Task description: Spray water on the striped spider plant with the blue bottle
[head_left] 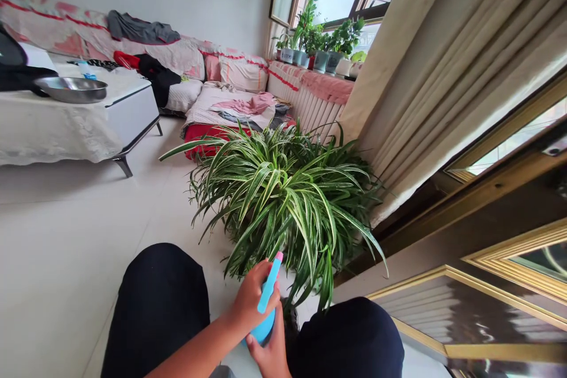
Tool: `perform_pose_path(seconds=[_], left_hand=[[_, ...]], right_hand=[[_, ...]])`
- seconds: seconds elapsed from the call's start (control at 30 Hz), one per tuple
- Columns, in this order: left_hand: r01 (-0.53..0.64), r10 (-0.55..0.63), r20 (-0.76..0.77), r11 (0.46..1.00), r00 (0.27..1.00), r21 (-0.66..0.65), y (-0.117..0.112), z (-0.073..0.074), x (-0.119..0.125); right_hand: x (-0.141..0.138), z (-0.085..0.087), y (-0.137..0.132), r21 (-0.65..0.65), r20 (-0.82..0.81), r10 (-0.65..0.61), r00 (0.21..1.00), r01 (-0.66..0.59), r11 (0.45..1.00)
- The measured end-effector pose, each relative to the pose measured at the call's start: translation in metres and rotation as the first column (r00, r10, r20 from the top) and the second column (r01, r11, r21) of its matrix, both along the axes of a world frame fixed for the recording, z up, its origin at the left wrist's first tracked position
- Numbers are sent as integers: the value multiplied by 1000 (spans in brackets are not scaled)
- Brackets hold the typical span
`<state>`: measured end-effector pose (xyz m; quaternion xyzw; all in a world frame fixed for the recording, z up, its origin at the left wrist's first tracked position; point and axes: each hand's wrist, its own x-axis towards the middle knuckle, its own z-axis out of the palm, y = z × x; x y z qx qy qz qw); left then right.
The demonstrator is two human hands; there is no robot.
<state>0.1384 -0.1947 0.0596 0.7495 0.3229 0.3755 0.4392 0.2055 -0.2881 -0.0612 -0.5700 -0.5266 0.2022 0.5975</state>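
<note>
A blue spray bottle (pixel 263 331) with a pink nozzle tip is held between my knees, its head aimed forward at the plant. My left hand (pixel 250 295) is closed around the neck and sprayer head. Lower down, my right hand (pixel 271 349) wraps the bottle's body, thumb on the near side. Just beyond the nozzle spreads a large spider plant (pixel 279 189) with long green-and-white striped leaves, some with wet-looking specks. Its leaves mostly hide whatever it grows in. The trigger is covered by my fingers.
Glass-panelled doors with gold trim (pixel 425 307) and a beige curtain (pixel 425 71) stand close on the right. A low table (pixel 133 106) holding a metal bowl (pixel 73 90) is at left. Behind are a sofa (pixel 190 59) with clothes and several potted plants (pixel 321 50) by the window.
</note>
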Motion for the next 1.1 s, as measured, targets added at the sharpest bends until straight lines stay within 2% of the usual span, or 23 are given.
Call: perform_pose_path(seconds=[0.1, 0.27, 0.43, 0.6, 0.73, 0.87, 1.1], left_hand=[[-17, 17, -4, 1000, 1000, -23, 1, -1, -1], [26, -25, 14, 1000, 1000, -12, 2, 2, -2], [-73, 71, -49, 997, 996, -41, 1, 3, 0], [-130, 129, -18, 991, 991, -36, -1, 2, -2], [-46, 46, 1, 997, 999, -59, 1, 1, -6], [69, -60, 64, 987, 996, -146, 0, -7, -20], [13, 42, 151, 938, 988, -347, -8, -28, -69]], right_hand=[[1, -4, -1, 0, 6, -18, 1000, 18, 1000], [0, -12, -3, -10, -5, -22, 1000, 22, 1000], [-2, -13, -4, 10, -53, 18, 998, -18, 1000], [0, -11, -3, -2, -45, 7, 999, -7, 1000], [1, -10, -4, -4, -35, -5, 999, 4, 1000], [1, -7, -6, 2, 30, -15, 999, 15, 1000], [-10, 8, -5, -39, 222, 25, 975, -16, 999]])
